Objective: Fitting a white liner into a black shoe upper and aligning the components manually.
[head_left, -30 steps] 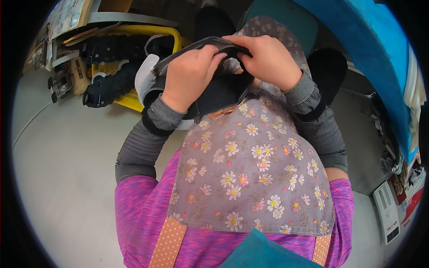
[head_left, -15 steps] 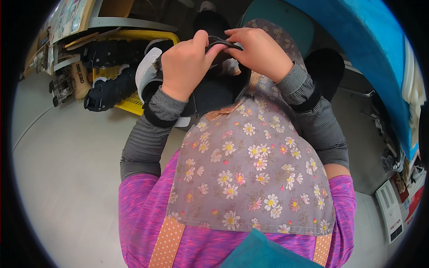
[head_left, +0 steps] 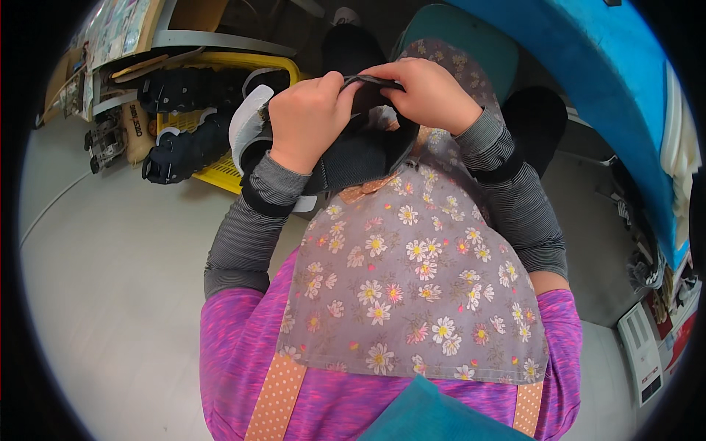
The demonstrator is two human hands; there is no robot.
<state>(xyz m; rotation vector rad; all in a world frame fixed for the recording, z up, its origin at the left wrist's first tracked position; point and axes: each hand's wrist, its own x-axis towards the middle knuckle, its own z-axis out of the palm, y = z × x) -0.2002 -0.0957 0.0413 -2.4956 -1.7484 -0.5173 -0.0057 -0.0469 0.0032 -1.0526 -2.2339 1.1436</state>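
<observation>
A black high shoe [head_left: 358, 163] with a white sole lies across my lap, its sole turned to the left. Above it, my left hand [head_left: 309, 116] pinches one end of a thin black strap or edge of the shoe. My right hand [head_left: 432, 92] is closed on the other end, fingertips almost meeting those of the left. The black piece [head_left: 371, 79] bends between the two hands. Part of the shoe is hidden behind my left hand and wrist, and its opening shows some light, crumpled material I cannot make out.
At the left, a yellow basket [head_left: 219, 173] holds several black shoes. Beside it stand a tan shoe last [head_left: 135, 132] and a metal roller-like device [head_left: 105, 141]. A worktable [head_left: 220, 38] is at the upper left. Blue sheeting [head_left: 588, 66] curves along the right; a teal stool [head_left: 467, 44] is ahead.
Both hands have shifted slightly down, still gripping the black piece. The right fingers lie flatter over it, and the whole view has moved slightly.
</observation>
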